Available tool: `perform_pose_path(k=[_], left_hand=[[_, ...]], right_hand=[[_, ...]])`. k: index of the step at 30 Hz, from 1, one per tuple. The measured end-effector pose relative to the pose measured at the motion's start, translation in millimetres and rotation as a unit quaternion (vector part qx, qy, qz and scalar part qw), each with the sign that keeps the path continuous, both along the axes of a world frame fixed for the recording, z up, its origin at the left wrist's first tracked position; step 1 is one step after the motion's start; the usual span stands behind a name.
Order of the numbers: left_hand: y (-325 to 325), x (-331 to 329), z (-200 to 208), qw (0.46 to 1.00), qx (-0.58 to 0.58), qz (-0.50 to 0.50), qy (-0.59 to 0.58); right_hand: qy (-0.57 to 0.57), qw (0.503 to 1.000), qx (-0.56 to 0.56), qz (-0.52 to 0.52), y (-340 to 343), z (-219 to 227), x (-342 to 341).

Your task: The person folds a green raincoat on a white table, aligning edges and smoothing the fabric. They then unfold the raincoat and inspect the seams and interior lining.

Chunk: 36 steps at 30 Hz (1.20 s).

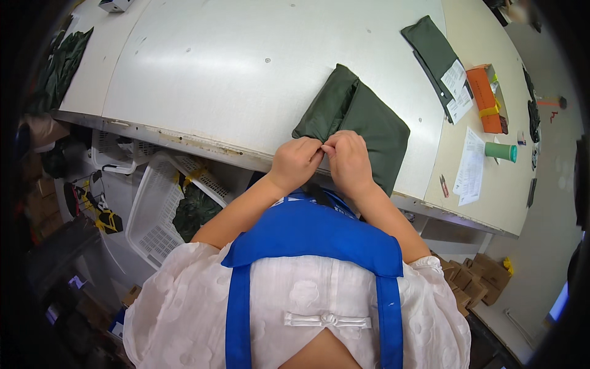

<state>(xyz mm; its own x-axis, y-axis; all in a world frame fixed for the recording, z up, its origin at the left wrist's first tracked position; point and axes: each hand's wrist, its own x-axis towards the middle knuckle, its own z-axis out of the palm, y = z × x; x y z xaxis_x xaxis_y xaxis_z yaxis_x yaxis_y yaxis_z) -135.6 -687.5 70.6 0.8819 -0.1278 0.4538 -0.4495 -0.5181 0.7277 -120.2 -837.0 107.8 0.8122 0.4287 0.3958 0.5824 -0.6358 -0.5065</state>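
Observation:
A dark green folded fabric piece (375, 126) lies at the near edge of the table, with a deep crease or opening running between its two halves. At its near edge, my left hand (296, 161) and my right hand (349, 161) come together with fingertips almost touching. Both are closed in a pinch on the fabric, just in front of my body. The exact bit between the fingertips is too small to make out.
On the pale table (203, 67), another dark green folded piece (430, 52) lies far right, under white papers. Nearby are an orange box (481, 98), a green cylinder (501, 151), a printed sheet (470, 169) and small snips (444, 186). A white basket (153, 206) stands below left.

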Motion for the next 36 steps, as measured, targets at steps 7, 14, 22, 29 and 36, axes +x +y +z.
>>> perform_pose_path(k=[7,14,22,29,36], left_hand=[[3.8,-2.5,1.9,0.999,0.041,0.020,0.011],[23.1,-29.0,-23.6,0.989,0.107,-0.030,0.095],[30.6,-47.1,-39.2,0.958,0.154,-0.064,0.233],[4.7,28.4,-1.0,0.980,0.163,-0.088,0.070],[-20.1,43.5,-36.6,0.938,0.309,-0.140,0.071]], right_hand=[[-0.025,0.998,-0.055,-0.017,6.0,-2.9,-0.1],[0.003,0.990,-0.118,-0.078,-6.4,-39.6,49.1],[0.079,0.982,-0.107,-0.131,-30.9,-65.8,120.6],[0.121,0.965,-0.111,-0.204,-59.8,-52.8,77.4],[0.161,0.891,-0.291,-0.311,-88.0,-61.4,-0.4]])
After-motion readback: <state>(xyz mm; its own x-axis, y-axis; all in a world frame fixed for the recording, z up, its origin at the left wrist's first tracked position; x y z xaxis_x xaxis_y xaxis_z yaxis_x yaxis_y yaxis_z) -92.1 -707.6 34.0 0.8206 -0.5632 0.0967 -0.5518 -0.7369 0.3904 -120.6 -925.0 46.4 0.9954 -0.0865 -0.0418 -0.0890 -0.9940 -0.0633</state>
